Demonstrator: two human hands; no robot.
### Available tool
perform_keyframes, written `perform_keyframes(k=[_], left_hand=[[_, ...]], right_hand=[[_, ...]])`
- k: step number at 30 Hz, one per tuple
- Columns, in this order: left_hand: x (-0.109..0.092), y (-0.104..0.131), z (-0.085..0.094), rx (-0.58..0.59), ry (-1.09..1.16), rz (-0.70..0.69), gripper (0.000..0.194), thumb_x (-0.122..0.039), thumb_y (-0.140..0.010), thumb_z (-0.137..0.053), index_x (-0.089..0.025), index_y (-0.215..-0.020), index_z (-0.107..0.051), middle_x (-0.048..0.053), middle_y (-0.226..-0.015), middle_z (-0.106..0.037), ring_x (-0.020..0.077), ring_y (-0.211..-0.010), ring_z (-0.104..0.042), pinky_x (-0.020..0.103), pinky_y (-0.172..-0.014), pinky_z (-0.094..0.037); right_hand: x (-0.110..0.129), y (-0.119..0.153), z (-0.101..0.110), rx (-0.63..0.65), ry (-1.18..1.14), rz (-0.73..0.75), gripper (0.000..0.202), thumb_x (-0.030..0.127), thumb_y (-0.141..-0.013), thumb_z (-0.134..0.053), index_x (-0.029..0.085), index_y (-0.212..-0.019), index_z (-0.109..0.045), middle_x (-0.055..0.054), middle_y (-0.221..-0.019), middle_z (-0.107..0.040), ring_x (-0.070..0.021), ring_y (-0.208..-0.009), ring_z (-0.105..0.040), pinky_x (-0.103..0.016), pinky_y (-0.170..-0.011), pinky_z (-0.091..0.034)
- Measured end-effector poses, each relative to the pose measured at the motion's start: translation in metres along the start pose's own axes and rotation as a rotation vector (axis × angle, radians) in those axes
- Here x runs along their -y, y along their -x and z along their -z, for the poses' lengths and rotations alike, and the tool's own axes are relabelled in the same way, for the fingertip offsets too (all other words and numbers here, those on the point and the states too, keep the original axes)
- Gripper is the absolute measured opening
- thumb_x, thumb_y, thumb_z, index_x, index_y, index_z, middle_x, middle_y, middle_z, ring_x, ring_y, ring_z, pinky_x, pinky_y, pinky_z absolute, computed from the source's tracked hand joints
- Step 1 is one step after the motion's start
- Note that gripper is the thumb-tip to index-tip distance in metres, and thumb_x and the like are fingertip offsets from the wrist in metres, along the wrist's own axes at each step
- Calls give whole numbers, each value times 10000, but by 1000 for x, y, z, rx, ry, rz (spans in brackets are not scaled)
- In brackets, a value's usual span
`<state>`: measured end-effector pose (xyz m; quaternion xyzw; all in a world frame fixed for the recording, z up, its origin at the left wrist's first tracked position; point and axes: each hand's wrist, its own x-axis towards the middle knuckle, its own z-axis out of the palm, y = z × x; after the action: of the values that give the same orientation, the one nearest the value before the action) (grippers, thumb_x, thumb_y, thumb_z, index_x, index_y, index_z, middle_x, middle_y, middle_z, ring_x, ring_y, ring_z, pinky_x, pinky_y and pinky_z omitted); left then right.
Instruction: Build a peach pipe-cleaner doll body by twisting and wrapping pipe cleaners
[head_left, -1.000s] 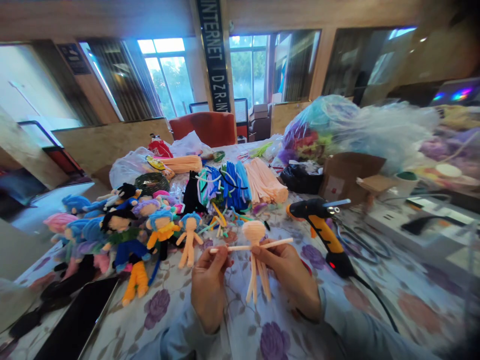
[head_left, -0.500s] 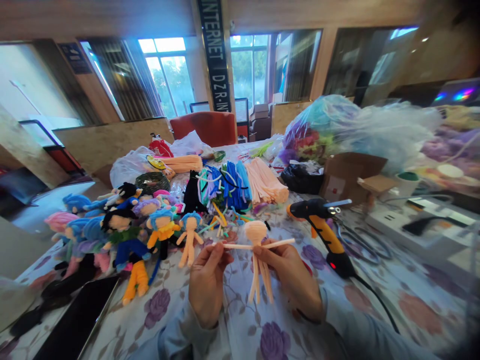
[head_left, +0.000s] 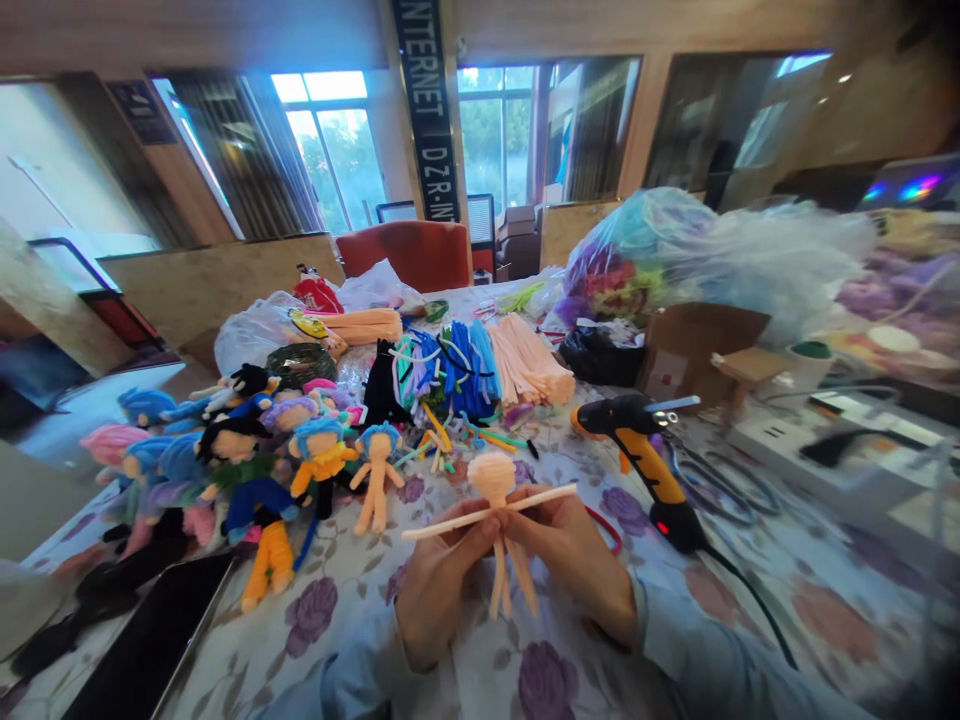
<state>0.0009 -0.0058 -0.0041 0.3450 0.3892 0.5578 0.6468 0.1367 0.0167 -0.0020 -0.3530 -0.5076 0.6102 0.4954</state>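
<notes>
A peach pipe-cleaner doll [head_left: 491, 474] with a round wound head is held upright in front of me. Its arm stems stick out to both sides and several leg stems hang below. My left hand [head_left: 442, 585] pinches it at the body from the left, thumb against the crossing of the stems. From the right, my right hand [head_left: 566, 555] grips the same spot, both thumbs nearly meeting under the head. The fingers behind the doll are partly hidden. Beyond my left hand lies a finished-looking small peach doll with blue hair [head_left: 377, 475].
Several coloured dolls [head_left: 240, 450] crowd the left, near a black tablet-like slab [head_left: 154, 635]. A yellow-black glue gun [head_left: 649, 465] with a red light stands right, its cable trailing forward. Bundles of blue stems [head_left: 469, 370] and peach stems [head_left: 529, 360] lie behind, with a cardboard box [head_left: 701, 345].
My left hand has moved right, from the end of the left arm stem to the doll's body. The doll has shifted slightly left, and its arm stems now slant upward to the right.
</notes>
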Motion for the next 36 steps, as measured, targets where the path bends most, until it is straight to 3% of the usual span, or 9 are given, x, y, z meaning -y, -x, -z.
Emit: perform_keyframes(k=[5, 9, 14, 19, 22, 26, 31, 36], left_hand=[[-4, 0, -3, 66, 87, 59, 159, -244, -731, -691, -159, -864, -711, 77, -870, -732, 214, -814, -664, 316, -762, -490], [-7, -2, -6, 16, 121, 77, 161, -239, -673, -736, -153, -809, -721, 71, -781, -738, 214, -724, -674, 309, -677, -514], [-7, -4, -5, -59, 98, 35, 132, -253, -669, -737, -137, -730, -722, 55, -676, -723, 173, -618, -657, 274, -622, -510], [-8, -4, -6, -46, 127, 44, 127, -240, -661, -738, -129, -715, -711, 42, -619, -700, 141, -541, -615, 229, -518, -474], [-9, -1, -9, -32, 125, 97, 149, -262, -657, -747, -130, -712, -705, 23, -564, -670, 111, -472, -569, 195, -438, -421], [-11, 1, -12, -20, 112, 100, 163, -275, -643, -760, -128, -656, -692, 13, -537, -651, 100, -478, -558, 185, -462, -422], [-12, -4, -9, -139, 120, 45, 188, -264, -571, -801, -127, -601, -676, -6, -494, -625, 94, -452, -528, 190, -448, -407], [-12, -5, -7, -210, 113, 16, 216, -274, -524, -821, -131, -600, -678, -25, -484, -609, 80, -425, -499, 185, -419, -377]], right_hand=[[3, 0, -1, 18, -18, 9, 304, 409, -644, -748, 142, -639, -604, 45, -569, -529, -89, -520, -437, -211, -481, -310], [8, 3, -3, -9, 24, -16, 338, 432, -631, -752, 150, -611, -567, 45, -552, -527, -93, -513, -445, -215, -479, -318], [9, 4, -2, -79, 45, 6, 317, 397, -623, -768, 163, -712, -574, 39, -598, -560, -92, -516, -470, -206, -473, -342], [7, 4, 2, -91, 58, 26, 261, 406, -732, -678, 157, -711, -601, 19, -539, -567, -99, -471, -469, -217, -448, -341], [6, 4, 2, -67, 22, 51, 249, 390, -725, -689, 155, -704, -610, 18, -528, -571, -95, -464, -463, -218, -447, -337], [7, 4, 1, -63, -2, 54, 249, 378, -695, -720, 148, -701, -623, 19, -538, -581, -88, -471, -463, -214, -455, -340], [6, 2, 4, -65, -47, 24, 272, 412, -711, -705, 158, -767, -624, 21, -521, -582, -99, -440, -481, -213, -421, -327], [5, 0, 6, -121, -97, 6, 311, 448, -692, -707, 163, -678, -584, 31, -518, -558, -93, -405, -481, -213, -390, -339]])
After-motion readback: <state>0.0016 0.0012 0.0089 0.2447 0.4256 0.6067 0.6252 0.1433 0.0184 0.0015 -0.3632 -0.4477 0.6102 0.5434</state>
